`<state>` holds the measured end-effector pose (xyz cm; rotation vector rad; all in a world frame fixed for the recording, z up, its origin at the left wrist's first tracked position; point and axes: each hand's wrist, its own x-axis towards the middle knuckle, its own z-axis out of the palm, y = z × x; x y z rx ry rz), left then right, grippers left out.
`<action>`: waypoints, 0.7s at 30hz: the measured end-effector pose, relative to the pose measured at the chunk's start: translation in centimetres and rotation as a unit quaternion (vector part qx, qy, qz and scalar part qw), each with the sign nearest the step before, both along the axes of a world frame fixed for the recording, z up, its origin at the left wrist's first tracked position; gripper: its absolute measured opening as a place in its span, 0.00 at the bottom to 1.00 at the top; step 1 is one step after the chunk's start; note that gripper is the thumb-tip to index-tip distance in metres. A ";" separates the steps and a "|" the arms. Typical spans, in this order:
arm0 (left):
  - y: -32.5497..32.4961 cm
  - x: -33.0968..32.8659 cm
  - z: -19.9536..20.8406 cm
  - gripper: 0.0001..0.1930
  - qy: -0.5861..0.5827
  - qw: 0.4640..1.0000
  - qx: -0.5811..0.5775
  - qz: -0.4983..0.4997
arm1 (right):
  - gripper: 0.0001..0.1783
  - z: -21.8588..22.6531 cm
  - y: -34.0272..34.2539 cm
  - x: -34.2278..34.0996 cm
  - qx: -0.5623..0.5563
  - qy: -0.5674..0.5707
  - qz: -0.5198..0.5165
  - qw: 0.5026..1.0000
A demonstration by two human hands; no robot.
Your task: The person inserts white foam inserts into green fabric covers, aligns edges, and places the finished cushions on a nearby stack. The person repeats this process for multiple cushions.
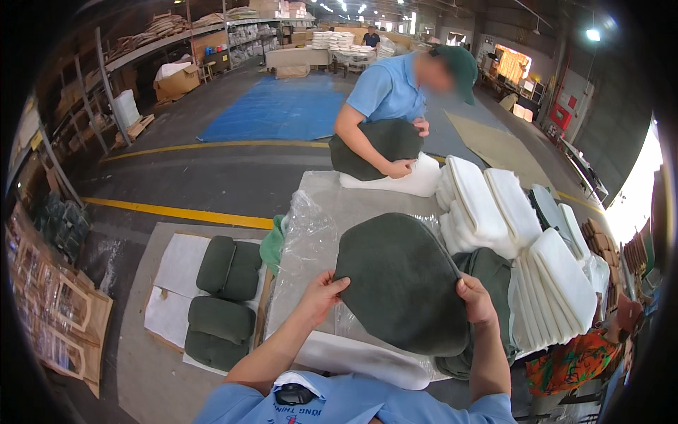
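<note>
A dark green cushion, or a cover for one (402, 283), with a rounded, many-sided outline, is held up over the table. My left hand (325, 293) pinches its left edge between thumb and fingers. On the opposite edge, my right hand (477, 298) grips it with the thumb on top. Beneath it, along the near table edge, lies a white padding piece (360, 357). Beside my right hand is a heap of dark green covers (492, 279), partly hidden by the held piece.
Folded white padding (480, 201) and a white stack (558, 290) fill the table's right. Across it, a co-worker (388, 88) handles another green cushion (378, 147). See-through plastic film (307, 233) and green cloth (273, 246) lie left. Green cushions (220, 328) rest on a low platform.
</note>
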<state>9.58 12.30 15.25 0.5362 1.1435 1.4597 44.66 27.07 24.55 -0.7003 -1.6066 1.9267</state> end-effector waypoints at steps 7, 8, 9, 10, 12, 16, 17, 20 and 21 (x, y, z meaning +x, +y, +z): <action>1.6 0.9 2.7 0.12 0.177 0.974 0.113 0.087 | 0.13 -2.4 -1.1 -1.9 0.059 0.046 -0.105 0.992; 1.9 1.2 3.6 0.12 0.162 0.978 0.125 0.043 | 0.11 -2.8 -0.7 -1.5 0.061 0.065 -0.125 0.988; 2.1 1.5 4.5 0.13 0.147 0.980 0.138 -0.001 | 0.10 -3.2 -0.3 -1.3 0.064 0.084 -0.145 0.984; 1.7 1.6 4.5 0.14 0.131 0.981 0.140 -0.039 | 0.08 -3.8 -0.4 -1.2 0.059 0.102 -0.157 0.981; 1.4 2.1 4.4 0.17 0.030 0.979 0.089 -0.180 | 0.05 -4.9 -0.8 -0.5 0.058 0.114 -0.184 0.975; 0.1 2.7 -0.2 0.25 -0.270 0.902 0.105 -0.321 | 0.03 -5.9 -1.6 -1.7 0.034 0.176 -0.169 0.969; 0.3 4.0 -0.4 0.26 -0.300 0.905 0.077 -0.292 | 0.03 -6.1 -1.9 -1.2 0.027 0.193 -0.174 0.965; 0.7 7.2 0.2 0.26 -0.365 0.902 0.024 -0.230 | 0.03 -6.8 -2.4 0.5 0.019 0.231 -0.181 0.956; 0.9 7.6 0.7 0.26 -0.375 0.898 0.025 -0.228 | 0.05 -6.9 -2.4 1.1 0.025 0.234 -0.176 0.956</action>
